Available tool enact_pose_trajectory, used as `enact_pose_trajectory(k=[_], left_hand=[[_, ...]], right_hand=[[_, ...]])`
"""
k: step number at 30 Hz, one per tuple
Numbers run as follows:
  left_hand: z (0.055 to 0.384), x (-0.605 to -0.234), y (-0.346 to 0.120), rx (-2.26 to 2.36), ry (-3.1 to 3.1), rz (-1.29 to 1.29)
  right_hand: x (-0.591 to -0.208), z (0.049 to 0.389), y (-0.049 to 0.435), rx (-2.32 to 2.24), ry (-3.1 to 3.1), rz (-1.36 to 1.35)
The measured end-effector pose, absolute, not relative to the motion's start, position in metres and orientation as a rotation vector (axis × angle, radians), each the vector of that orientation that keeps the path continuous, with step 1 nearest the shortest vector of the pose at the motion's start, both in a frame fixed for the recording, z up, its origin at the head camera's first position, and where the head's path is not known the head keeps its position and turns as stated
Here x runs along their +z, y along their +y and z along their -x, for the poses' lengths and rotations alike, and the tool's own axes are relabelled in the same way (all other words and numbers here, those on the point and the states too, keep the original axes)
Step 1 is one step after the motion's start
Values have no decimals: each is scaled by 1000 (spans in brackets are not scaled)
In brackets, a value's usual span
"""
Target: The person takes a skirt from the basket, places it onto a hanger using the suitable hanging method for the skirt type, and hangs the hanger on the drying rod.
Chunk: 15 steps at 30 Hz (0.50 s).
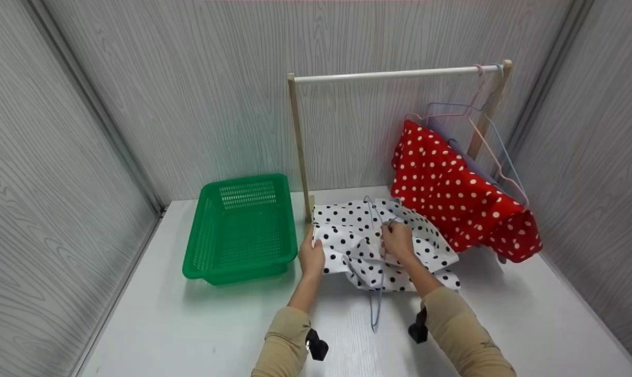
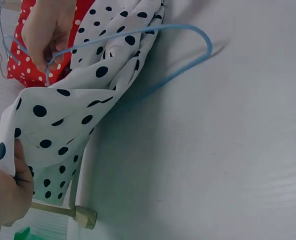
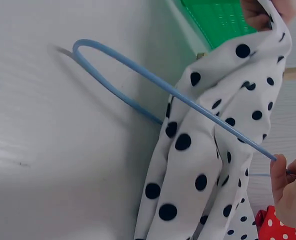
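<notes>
My left hand (image 1: 311,256) grips the left edge of a white cloth with black dots (image 1: 342,243), thumb on top. The right hand (image 1: 398,242) pinches a light blue wire hanger (image 1: 375,317) above the cloth's middle. In the right wrist view, one wire of the hanger (image 3: 153,77) crosses over the bunched cloth (image 3: 188,165), while the other goes behind it. The hanger's rounded end sticks out past the cloth's near edge, towards me. Folds and the right fingers hide part of the hanger.
A green plastic basket (image 1: 190,251) stands to the left. Behind the cloth rises a rack with a white rail (image 1: 384,76) and wooden posts. At its right end, a red cloth with white dots (image 1: 441,183) hangs on a pink hanger (image 1: 504,170), before a purple cloth (image 1: 454,144).
</notes>
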State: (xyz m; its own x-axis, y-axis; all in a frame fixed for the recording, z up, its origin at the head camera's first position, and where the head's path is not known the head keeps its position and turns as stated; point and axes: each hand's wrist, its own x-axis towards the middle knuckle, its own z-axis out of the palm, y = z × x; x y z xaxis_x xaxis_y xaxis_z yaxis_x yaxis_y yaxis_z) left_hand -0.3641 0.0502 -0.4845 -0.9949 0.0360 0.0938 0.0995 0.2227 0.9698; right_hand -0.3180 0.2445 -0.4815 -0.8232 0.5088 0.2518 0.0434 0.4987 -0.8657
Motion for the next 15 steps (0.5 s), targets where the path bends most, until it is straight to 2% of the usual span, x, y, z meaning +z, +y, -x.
enact_pose_trajectory(k=[7,15], left_hand=[[364,-498,42,-1880,-2537,67],[358,-518,23,-1548,-2743,113]], right_hand=[[-475,311,253,1338,-2294,452],[-463,320,253,1286,-2294,478]])
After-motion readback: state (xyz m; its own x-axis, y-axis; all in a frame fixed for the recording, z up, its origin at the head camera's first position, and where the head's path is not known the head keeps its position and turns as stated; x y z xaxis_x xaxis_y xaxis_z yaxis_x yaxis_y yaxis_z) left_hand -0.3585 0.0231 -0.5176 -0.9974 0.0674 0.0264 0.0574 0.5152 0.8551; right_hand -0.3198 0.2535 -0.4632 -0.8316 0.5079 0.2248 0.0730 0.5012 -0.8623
